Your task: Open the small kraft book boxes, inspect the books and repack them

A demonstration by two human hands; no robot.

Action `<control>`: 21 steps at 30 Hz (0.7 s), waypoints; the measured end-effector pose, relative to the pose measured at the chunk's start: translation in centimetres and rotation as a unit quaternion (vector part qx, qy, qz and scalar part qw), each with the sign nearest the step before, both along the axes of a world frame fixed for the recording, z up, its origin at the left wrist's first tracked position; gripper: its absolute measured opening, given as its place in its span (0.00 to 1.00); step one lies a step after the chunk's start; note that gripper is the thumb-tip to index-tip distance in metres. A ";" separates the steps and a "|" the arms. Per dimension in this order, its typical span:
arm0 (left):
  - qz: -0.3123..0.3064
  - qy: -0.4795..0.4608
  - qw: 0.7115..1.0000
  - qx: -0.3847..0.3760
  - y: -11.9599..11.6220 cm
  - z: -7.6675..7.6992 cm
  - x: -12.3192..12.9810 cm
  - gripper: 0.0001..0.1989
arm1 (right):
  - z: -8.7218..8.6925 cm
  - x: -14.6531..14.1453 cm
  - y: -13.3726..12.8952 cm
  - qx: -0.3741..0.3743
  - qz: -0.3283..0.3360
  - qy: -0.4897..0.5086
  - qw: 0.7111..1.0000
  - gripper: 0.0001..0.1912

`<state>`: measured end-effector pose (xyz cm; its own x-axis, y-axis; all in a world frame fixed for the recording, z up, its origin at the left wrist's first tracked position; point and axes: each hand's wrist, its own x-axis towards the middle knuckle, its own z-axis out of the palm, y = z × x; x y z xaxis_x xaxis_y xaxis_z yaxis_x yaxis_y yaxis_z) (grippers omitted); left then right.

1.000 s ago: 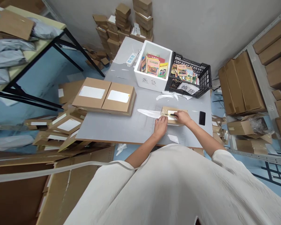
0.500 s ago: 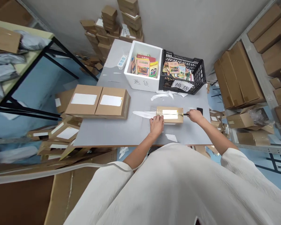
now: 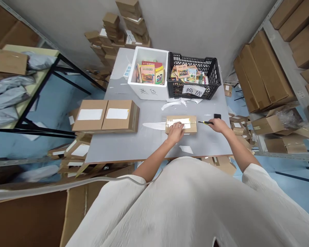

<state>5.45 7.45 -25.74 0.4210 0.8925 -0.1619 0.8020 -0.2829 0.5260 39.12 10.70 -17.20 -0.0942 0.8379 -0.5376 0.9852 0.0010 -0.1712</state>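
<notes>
A small taped cardboard box point(image 3: 193, 127) with a white label lies on the grey table point(image 3: 118, 147). My left hand point(image 3: 175, 133) rests on top of this box, its fingers spread over the label. To the right of the box, my right hand point(image 3: 218, 125) is closed around a black and yellow utility knife point(image 3: 205, 122). The knife points left toward the box, with a gap between them. A black phone-like object point(image 3: 217, 116) lies just behind my right hand.
Two larger labelled boxes point(image 3: 115, 116) stand at the left of the table. Behind are a white foam bin point(image 3: 148, 91) and a black crate point(image 3: 213, 85), both holding books. Paper scraps point(image 3: 186, 149) lie about. Shelving with cartons point(image 3: 265, 72) flanks the right side.
My right hand has drawn the knife back from the box's right end. My left hand has shifted from the box's left front edge onto its top. The view has shifted slightly.
</notes>
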 end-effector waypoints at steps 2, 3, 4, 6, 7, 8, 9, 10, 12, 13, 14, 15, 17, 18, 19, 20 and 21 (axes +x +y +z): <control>-0.042 0.002 0.999 0.001 1.0 0.0 1.5 0.26 | -0.3 0.4 -0.4 0.008 -0.019 0.027 0.999 0.17; -0.056 0.010 0.998 -0.003 1.5 0.0 2.2 0.27 | -0.5 0.5 -0.6 0.011 -0.028 0.039 0.999 0.18; -0.067 0.022 0.997 -0.010 2.0 -0.1 2.7 0.26 | -0.8 0.6 -0.8 0.014 -0.036 0.052 0.998 0.18; -0.081 0.050 0.995 -0.027 2.8 -0.3 3.5 0.23 | -1.3 0.6 -1.3 0.020 -0.054 0.075 0.996 0.19; -0.087 0.063 0.994 -0.033 3.1 -0.4 3.7 0.22 | -1.6 0.6 -1.5 0.022 -0.061 0.087 0.994 0.19; -0.094 0.075 0.992 -0.036 3.4 -0.5 3.9 0.20 | -2.0 0.6 -1.7 0.024 -0.067 0.098 0.993 0.19; -0.100 0.085 0.991 -0.036 3.6 -0.6 4.0 0.20 | -2.3 0.6 -1.9 0.025 -0.071 0.109 0.991 0.19; -0.106 0.094 0.989 -0.034 3.7 -0.7 4.1 0.20 | -2.7 0.7 -2.0 0.024 -0.073 0.121 0.990 0.18; -0.110 0.109 0.987 -0.033 3.7 -0.8 4.3 0.22 | -3.3 0.9 -2.1 0.019 -0.068 0.145 0.987 0.18; -0.108 0.115 0.987 -0.035 3.6 -0.8 4.4 0.24 | -3.6 1.0 -2.0 0.015 -0.061 0.155 0.986 0.17; -0.104 0.119 0.987 -0.037 3.5 -0.9 4.4 0.25 | -3.9 1.1 -1.9 0.012 -0.051 0.160 0.986 0.17; -0.100 0.123 0.987 -0.038 3.4 -0.9 4.5 0.26 | -4.1 1.2 -1.7 0.010 -0.037 0.159 0.987 0.18; -0.094 0.129 0.986 -0.039 3.1 -0.9 4.6 0.27 | -4.5 1.4 -1.0 0.011 -0.004 0.139 0.990 0.18; -0.092 0.131 0.986 -0.038 3.0 -0.9 4.7 0.27 | -4.7 1.4 -0.5 0.012 0.014 0.124 0.992 0.19; -0.090 0.131 0.987 -0.036 2.8 -0.9 4.7 0.27 | -4.8 1.4 0.1 0.013 0.033 0.107 0.994 0.19; -0.088 0.131 0.987 -0.034 2.7 -0.9 4.8 0.27 | -5.0 1.3 0.7 0.012 0.051 0.092 0.994 0.20; -0.086 0.129 0.987 -0.032 2.6 -0.9 4.7 0.28 | -5.1 1.1 1.4 0.011 0.069 0.079 0.994 0.20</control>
<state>10.20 10.06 -26.65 0.5031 0.7956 -0.3375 0.8547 -0.4002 0.3307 40.24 12.05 -22.34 -0.2919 0.8227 -0.4878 0.9361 0.1409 -0.3223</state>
